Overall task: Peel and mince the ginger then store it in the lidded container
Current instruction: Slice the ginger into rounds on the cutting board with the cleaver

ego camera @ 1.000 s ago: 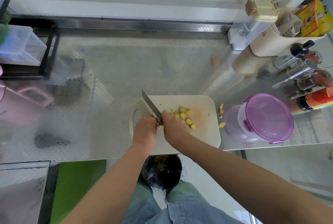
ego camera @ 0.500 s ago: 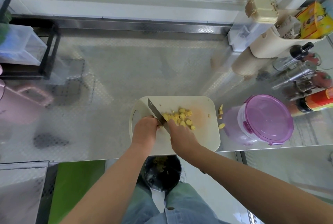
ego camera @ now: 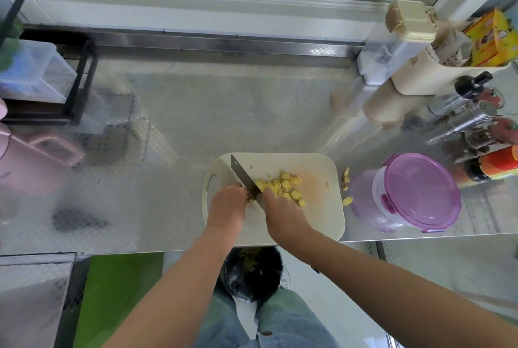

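Observation:
A cream cutting board (ego camera: 316,218) lies at the counter's front edge. A heap of yellow ginger slices (ego camera: 283,188) sits in its middle. My right hand (ego camera: 283,213) grips the handle of a knife (ego camera: 243,178); the blade points away to the left, its edge down at the left side of the heap. My left hand (ego camera: 227,204) rests on the board left of the blade, fingers curled over a small ginger piece that is mostly hidden. The lidded container (ego camera: 417,193), clear with a purple lid on, stands right of the board.
Ginger scraps (ego camera: 346,179) lie on the steel counter between board and container. Bottles and shakers (ego camera: 471,120) crowd the right. A pink jug (ego camera: 33,157) and black rack (ego camera: 78,81) stand left. A black-lined bin (ego camera: 252,274) sits below the counter edge.
The knife and my right hand have shifted to the right and nearer me, up against the ginger heap. My left hand has stayed in place.

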